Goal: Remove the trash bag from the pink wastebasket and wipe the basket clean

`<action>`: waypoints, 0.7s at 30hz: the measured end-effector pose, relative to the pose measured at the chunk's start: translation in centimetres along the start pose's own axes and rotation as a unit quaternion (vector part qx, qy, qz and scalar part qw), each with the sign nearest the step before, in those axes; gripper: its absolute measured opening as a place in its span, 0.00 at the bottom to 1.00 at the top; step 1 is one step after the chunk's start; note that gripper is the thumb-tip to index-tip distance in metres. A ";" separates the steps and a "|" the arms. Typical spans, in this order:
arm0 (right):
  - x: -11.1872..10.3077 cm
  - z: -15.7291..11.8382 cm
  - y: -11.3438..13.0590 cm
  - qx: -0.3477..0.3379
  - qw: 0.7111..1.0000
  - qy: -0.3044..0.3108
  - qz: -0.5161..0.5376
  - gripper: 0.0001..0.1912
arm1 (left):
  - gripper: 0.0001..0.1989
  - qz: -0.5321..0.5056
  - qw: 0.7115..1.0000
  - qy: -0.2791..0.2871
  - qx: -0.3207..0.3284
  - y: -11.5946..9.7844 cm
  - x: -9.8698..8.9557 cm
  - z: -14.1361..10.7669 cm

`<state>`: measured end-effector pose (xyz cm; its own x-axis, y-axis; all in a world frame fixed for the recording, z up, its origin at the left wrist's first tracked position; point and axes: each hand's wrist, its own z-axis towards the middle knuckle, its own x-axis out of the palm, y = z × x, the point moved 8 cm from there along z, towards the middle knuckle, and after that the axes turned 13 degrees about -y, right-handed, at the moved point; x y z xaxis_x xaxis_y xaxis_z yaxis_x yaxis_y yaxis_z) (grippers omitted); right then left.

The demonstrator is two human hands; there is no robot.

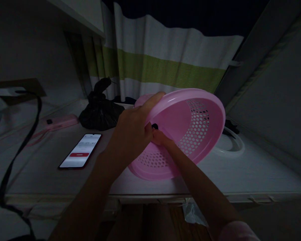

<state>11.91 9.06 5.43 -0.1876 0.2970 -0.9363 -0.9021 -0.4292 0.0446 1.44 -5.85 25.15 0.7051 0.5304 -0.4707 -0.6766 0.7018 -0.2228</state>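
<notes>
A pink plastic wastebasket (175, 117) with round holes in its wall is tilted on its side above the desk, its mouth turned toward me. My left hand (136, 129) is closed around the left part of its rim, with the thumb inside. Reaching into the mouth, my right hand (159, 137) is closed near the inner left wall. A small black thing (155, 126) shows right at its fingers; what it is and whether they grip it is too dark to make out. The basket's bottom is partly hidden.
On the left lie a lit phone (80, 151), a pink device with a strap (61, 122) and a knotted black plastic bag (100, 113). A black cable (8, 174) hangs at the desk's left. A whitish ring (240, 147) lies right of the basket. Behind hangs a striped curtain (170, 70).
</notes>
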 end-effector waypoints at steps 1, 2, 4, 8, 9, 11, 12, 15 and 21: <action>-0.1 -0.6 0.2 0.000 1.000 -0.004 0.015 0.23 | 0.30 -0.002 1.000 0.000 -0.002 -0.1 0.0 0.0; -0.3 -1.3 0.4 0.000 1.000 -0.009 0.028 0.24 | 0.30 -0.004 1.000 0.000 -0.003 -0.1 0.1 0.0; -0.6 -2.7 0.8 -0.006 0.999 -0.015 0.041 0.25 | 0.30 -0.007 1.000 0.000 -0.002 -0.3 0.1 0.0; -1.5 -5.0 1.5 -0.025 1.000 0.005 0.015 0.25 | 0.32 -0.012 1.000 -0.010 0.001 -0.5 -0.1 -0.2; -1.8 -5.4 1.4 -0.023 1.000 0.016 0.000 0.25 | 0.32 -0.012 1.000 -0.014 0.001 -0.5 -0.2 -0.3; -2.5 -6.1 0.8 -0.011 0.998 0.038 -0.043 0.25 | 0.33 -0.010 1.000 -0.019 -0.001 -0.6 -0.3 -0.4; -3.1 -6.4 0.4 -0.002 0.997 0.045 -0.069 0.24 | 0.33 -0.009 1.000 -0.020 -0.002 -0.6 -0.4 -0.5; -5.0 -7.2 -0.9 0.025 0.988 0.048 -0.146 0.23 | 0.33 -0.010 1.000 -0.018 -0.004 -0.6 -0.4 -0.5; -7.9 -8.9 -1.9 0.061 0.971 0.050 -0.227 0.23 | 0.32 -0.009 1.000 -0.029 0.001 -0.4 -0.4 -0.5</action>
<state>18.59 -0.08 9.58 0.2723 0.3453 -0.8981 -0.9235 -0.1682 -0.3447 1.33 -6.58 24.95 0.7286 0.5434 -0.4169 -0.6630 0.7124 -0.2302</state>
